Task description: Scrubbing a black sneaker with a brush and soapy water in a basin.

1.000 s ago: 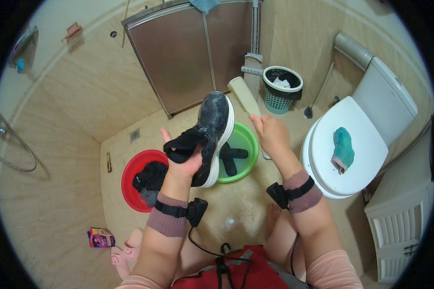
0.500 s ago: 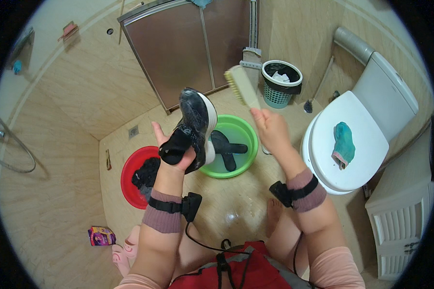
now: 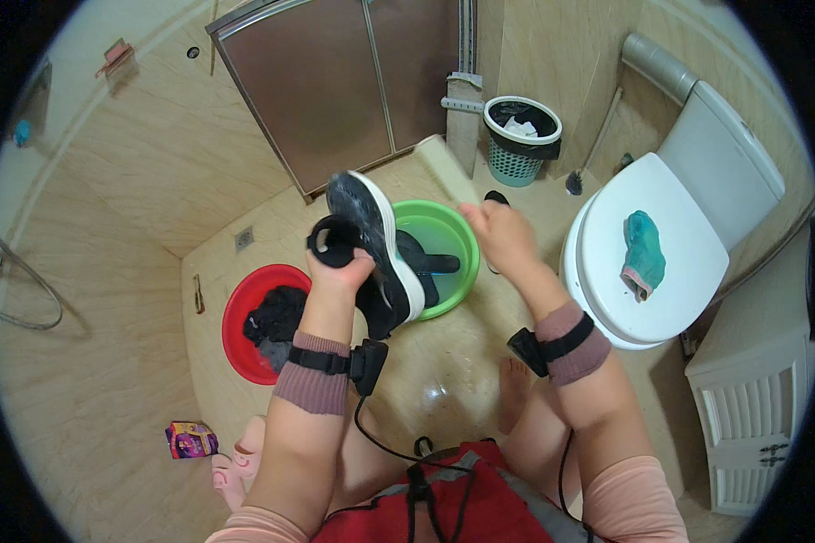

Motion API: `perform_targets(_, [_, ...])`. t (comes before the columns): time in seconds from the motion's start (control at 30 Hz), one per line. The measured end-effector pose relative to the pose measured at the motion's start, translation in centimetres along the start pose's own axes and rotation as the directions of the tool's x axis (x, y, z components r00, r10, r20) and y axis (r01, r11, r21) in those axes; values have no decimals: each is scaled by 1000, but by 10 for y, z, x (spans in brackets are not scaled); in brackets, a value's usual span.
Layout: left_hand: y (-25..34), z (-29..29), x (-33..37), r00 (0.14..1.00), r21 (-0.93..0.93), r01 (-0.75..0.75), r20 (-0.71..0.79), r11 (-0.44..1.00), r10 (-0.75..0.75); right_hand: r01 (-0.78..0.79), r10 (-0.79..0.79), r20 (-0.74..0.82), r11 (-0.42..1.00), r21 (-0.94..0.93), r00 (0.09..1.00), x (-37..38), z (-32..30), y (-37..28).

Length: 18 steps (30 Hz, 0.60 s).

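Black shoe (image 3: 377, 233) with toe now tipped farther left, pale brush (image 3: 445, 170) now blurred

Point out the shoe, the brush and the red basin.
Shoe (image 3: 371, 224), head view: on its black upper.
Brush (image 3: 445, 168), head view: on its pale head.
Red basin (image 3: 234, 328), head view: on its left inner wall.

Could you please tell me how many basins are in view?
2: a red basin left of centre, and a green basin to its right, partly hidden behind the shoe in the left hand.
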<state>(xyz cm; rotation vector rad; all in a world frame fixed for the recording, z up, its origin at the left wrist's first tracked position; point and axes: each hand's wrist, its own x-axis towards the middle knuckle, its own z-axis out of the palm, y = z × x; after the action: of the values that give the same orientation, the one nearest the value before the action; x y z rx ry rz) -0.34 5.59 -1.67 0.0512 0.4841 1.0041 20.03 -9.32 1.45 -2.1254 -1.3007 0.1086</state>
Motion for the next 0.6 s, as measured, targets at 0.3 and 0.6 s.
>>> perform_targets(0.3, [-37, -33, 54, 987, 57, 139, -86, 989, -134, -71, 160, -135, 860, 505, 978, -16, -45, 27])
perform_targets(0.6, [-131, -47, 91, 998, 646, -1, 42, 763, -35, -93, 245, -89, 643, 760, 966, -44, -93, 50])
